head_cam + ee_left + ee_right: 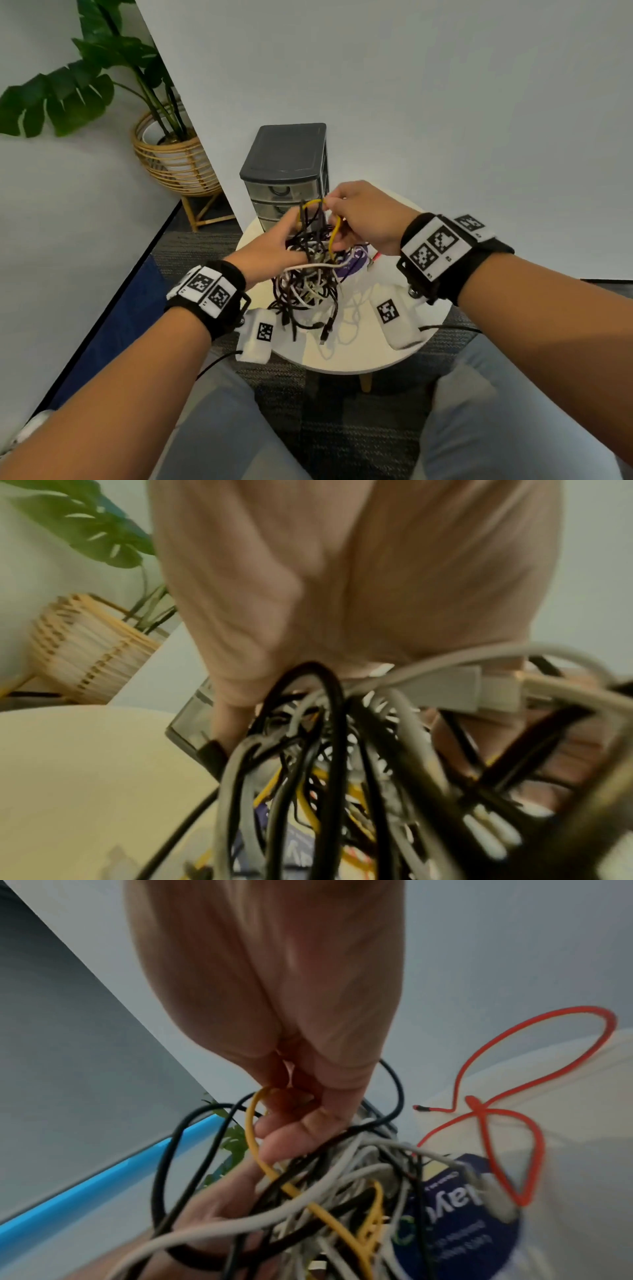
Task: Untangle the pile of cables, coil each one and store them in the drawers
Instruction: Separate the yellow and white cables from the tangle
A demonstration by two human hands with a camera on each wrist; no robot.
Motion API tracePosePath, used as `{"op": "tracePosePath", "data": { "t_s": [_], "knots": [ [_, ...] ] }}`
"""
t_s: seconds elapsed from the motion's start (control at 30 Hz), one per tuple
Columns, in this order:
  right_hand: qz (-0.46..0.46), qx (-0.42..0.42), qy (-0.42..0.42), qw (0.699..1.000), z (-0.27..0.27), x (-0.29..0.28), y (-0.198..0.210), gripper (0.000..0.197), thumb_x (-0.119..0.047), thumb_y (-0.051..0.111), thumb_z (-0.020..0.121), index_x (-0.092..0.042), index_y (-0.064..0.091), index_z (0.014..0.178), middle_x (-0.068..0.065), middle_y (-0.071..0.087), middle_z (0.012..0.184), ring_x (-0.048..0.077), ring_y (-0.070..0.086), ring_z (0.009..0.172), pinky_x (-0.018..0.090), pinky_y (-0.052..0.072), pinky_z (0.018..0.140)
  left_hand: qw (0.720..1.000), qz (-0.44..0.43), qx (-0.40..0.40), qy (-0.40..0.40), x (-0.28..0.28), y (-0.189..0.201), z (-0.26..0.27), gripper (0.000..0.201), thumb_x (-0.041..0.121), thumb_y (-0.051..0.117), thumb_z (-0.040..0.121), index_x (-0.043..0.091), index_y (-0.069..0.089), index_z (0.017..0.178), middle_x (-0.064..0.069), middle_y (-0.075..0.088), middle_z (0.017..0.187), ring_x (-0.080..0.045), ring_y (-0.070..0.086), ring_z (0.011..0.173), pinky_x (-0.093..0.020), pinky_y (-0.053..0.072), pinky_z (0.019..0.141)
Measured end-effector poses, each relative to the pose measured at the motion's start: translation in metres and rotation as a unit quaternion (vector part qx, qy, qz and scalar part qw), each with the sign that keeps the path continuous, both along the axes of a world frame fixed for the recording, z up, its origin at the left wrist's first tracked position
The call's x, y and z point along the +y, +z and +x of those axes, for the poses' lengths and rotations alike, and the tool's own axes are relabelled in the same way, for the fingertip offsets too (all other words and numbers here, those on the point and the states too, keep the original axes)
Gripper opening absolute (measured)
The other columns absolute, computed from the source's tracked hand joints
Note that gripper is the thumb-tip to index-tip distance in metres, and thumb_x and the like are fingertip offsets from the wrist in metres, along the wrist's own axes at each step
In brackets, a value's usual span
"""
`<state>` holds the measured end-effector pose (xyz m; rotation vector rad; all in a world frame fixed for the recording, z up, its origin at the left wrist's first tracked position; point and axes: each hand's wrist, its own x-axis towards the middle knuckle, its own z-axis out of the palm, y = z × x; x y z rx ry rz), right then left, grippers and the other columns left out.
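A tangle of black, white and grey cables [308,274] is lifted above the round cream table [363,359], its loose ends trailing onto the top. My left hand [294,226] grips the tangle from the left, fingers curled into the strands [308,737]. My right hand [334,207] pinches a loop of yellow cable [337,228] at the top of the bundle; the right wrist view shows the pinch [284,1093] on the yellow cable [253,1137]. A grey drawer unit [286,161] with its drawers closed stands at the table's far edge.
A red cable [496,1115] lies loose on the table to the right, beside a purple round label [462,1218]. A potted plant in a wicker basket [174,161] stands on the floor at the back left. My knees flank the table's near edge.
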<state>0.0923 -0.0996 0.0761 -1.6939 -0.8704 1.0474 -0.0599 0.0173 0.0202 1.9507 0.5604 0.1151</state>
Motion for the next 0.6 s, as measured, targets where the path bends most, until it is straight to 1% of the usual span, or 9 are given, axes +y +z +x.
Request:
{"op": "tracePosePath", "data": {
  "t_s": [0.07, 0.13, 0.2, 0.27, 0.33, 0.4, 0.43, 0.5, 0.6],
  "knots": [
    [0.006, 0.074, -0.030, 0.997, -0.004, 0.008, 0.011, 0.014, -0.005, 0.044, 0.106, -0.002, 0.056, 0.100, 0.010, 0.050, 0.072, 0.014, 0.056, 0.046, 0.028, 0.058, 0.049, 0.996, -0.076, -0.028, 0.037, 0.004, 0.005, -0.001, 0.059, 0.013, 0.063, 0.094, 0.039, 0.047, 0.144, 0.003, 0.063, 0.137, -0.012, 0.057, 0.130, -0.032, 0.047, 0.108],
    [-0.002, 0.135, -0.057, 0.989, -0.007, 0.016, 0.019, 0.011, -0.003, 0.045, 0.105, 0.000, 0.056, 0.104, 0.010, 0.049, 0.069, 0.014, 0.056, 0.044, 0.030, 0.060, 0.051, 0.985, -0.150, -0.038, 0.081, 0.010, 0.009, -0.002, 0.041, 0.038, 0.056, 0.098, 0.038, 0.058, 0.139, -0.005, 0.067, 0.134, -0.027, 0.058, 0.130, -0.053, 0.040, 0.114],
    [-0.014, 0.157, -0.077, 0.984, -0.007, 0.022, 0.022, 0.011, -0.003, 0.048, 0.104, 0.002, 0.058, 0.105, 0.010, 0.052, 0.067, 0.015, 0.059, 0.044, 0.033, 0.062, 0.059, 0.972, -0.187, -0.041, 0.132, 0.016, 0.013, -0.005, 0.053, 0.067, 0.055, 0.092, 0.037, 0.064, 0.134, -0.006, 0.068, 0.133, -0.031, 0.058, 0.130, -0.061, 0.033, 0.117],
    [-0.030, 0.171, -0.092, 0.981, -0.007, 0.026, 0.022, 0.013, -0.003, 0.048, 0.104, 0.003, 0.059, 0.106, 0.010, 0.055, 0.065, 0.017, 0.063, 0.050, 0.035, 0.063, 0.063, 0.977, -0.145, -0.041, 0.149, 0.018, 0.020, -0.007, 0.069, 0.083, 0.053, 0.081, 0.046, 0.057, 0.139, 0.001, 0.062, 0.141, -0.024, 0.055, 0.133, -0.056, 0.033, 0.117],
    [-0.048, 0.191, -0.098, 0.975, -0.006, 0.030, 0.020, 0.014, -0.004, 0.047, 0.105, 0.004, 0.059, 0.104, 0.010, 0.058, 0.063, 0.019, 0.065, 0.057, 0.036, 0.063, 0.068, 0.995, -0.059, -0.003, 0.082, 0.016, 0.027, -0.006, 0.093, 0.080, 0.066, 0.076, 0.044, 0.033, 0.155, 0.012, 0.053, 0.143, -0.005, 0.052, 0.130, -0.037, 0.037, 0.114],
    [-0.057, 0.213, -0.098, 0.970, -0.008, 0.032, 0.019, 0.016, -0.004, 0.047, 0.105, 0.006, 0.059, 0.100, 0.011, 0.062, 0.055, 0.022, 0.067, 0.061, 0.036, 0.064, 0.072, 0.996, 0.050, 0.071, 0.004, 0.008, 0.031, -0.002, 0.120, 0.065, 0.083, 0.069, 0.039, 0.010, 0.161, 0.015, 0.056, 0.139, 0.001, 0.055, 0.123, -0.029, 0.043, 0.107],
    [-0.055, 0.223, -0.096, 0.968, -0.009, 0.033, 0.019, 0.016, -0.003, 0.047, 0.105, 0.007, 0.058, 0.099, 0.011, 0.063, 0.052, 0.023, 0.069, 0.060, 0.037, 0.064, 0.070, 0.990, 0.101, 0.099, -0.006, 0.006, 0.029, 0.001, 0.125, 0.062, 0.087, 0.066, 0.039, 0.008, 0.160, 0.012, 0.059, 0.138, -0.005, 0.059, 0.122, -0.032, 0.046, 0.106],
    [-0.047, 0.237, -0.089, 0.966, -0.013, 0.032, 0.019, 0.015, -0.003, 0.049, 0.104, 0.008, 0.058, 0.099, 0.014, 0.066, 0.056, 0.025, 0.072, 0.063, 0.038, 0.064, 0.068, 0.977, 0.175, 0.120, 0.025, 0.005, 0.024, 0.005, 0.112, 0.052, 0.087, 0.069, 0.036, 0.019, 0.156, 0.006, 0.064, 0.131, -0.017, 0.063, 0.115, -0.036, 0.051, 0.101],
    [-0.033, 0.194, -0.074, 0.978, -0.013, 0.025, 0.019, 0.015, -0.002, 0.051, 0.102, 0.010, 0.061, 0.102, 0.017, 0.068, 0.070, 0.030, 0.074, 0.076, 0.040, 0.063, 0.081, 0.966, 0.218, 0.130, 0.045, 0.005, 0.018, 0.007, 0.086, 0.037, 0.085, 0.079, 0.034, 0.034, 0.148, 0.003, 0.065, 0.123, -0.021, 0.063, 0.111, -0.033, 0.049, 0.090]
  ]
}}
